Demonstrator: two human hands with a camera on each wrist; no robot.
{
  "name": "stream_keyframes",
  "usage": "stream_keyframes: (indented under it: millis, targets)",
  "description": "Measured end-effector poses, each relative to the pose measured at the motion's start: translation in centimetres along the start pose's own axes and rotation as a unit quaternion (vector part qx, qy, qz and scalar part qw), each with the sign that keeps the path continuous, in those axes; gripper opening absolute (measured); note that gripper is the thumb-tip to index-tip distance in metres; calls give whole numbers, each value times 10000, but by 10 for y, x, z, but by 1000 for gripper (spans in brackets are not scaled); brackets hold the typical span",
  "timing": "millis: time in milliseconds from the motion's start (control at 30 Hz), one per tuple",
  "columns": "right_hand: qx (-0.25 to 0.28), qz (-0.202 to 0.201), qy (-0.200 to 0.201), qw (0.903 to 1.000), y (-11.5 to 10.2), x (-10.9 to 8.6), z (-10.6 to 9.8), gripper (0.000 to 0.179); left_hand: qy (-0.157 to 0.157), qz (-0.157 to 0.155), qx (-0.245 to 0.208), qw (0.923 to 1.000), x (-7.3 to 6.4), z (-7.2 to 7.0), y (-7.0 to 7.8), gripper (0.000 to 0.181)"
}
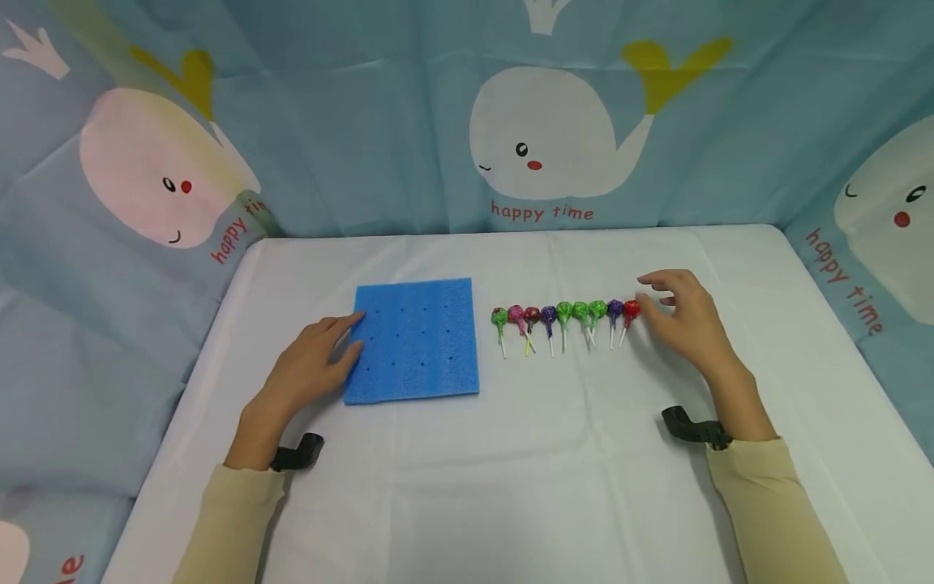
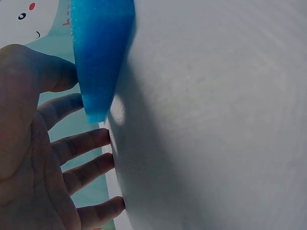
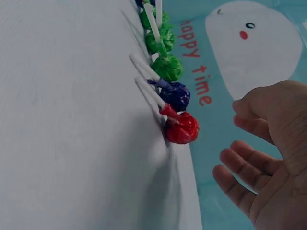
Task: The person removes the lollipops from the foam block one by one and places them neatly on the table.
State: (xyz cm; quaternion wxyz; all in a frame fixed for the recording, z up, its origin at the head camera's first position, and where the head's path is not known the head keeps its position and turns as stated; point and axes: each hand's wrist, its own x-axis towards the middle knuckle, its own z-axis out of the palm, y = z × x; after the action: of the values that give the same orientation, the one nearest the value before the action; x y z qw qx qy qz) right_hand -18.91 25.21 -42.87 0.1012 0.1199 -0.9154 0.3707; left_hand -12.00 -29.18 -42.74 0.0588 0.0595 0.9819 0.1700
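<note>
A blue foam block (image 1: 412,345) with rows of small holes lies flat on the table. My left hand (image 1: 310,365) touches its left edge with thumb and fingertips, the fingers extended. In the left wrist view the thumb and forefinger meet the side of the foam (image 2: 103,52). Right of the block, several wrapped lollipops lie in a row, sticks pointing toward me. The red lollipop (image 1: 631,309) ends the row on the right, beside a purple lollipop (image 3: 174,95). Just right of the red one, my right hand (image 1: 686,320) hovers with loosely bent fingers, holding nothing.
A white cloth covers the table (image 1: 511,487). Behind and at the sides hangs a blue curtain (image 1: 350,146) printed with whales. Each wrist wears a black camera mount (image 1: 299,452). At the row's left end lies a green lollipop (image 1: 499,316).
</note>
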Motion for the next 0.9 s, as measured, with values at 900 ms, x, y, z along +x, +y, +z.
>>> stream_keyframes:
  millis: [900]
  targets:
    - [-385, 252, -168, 9988, 21, -9, -25, 32, 173, 217, 227, 9994, 5, -3, -4, 59]
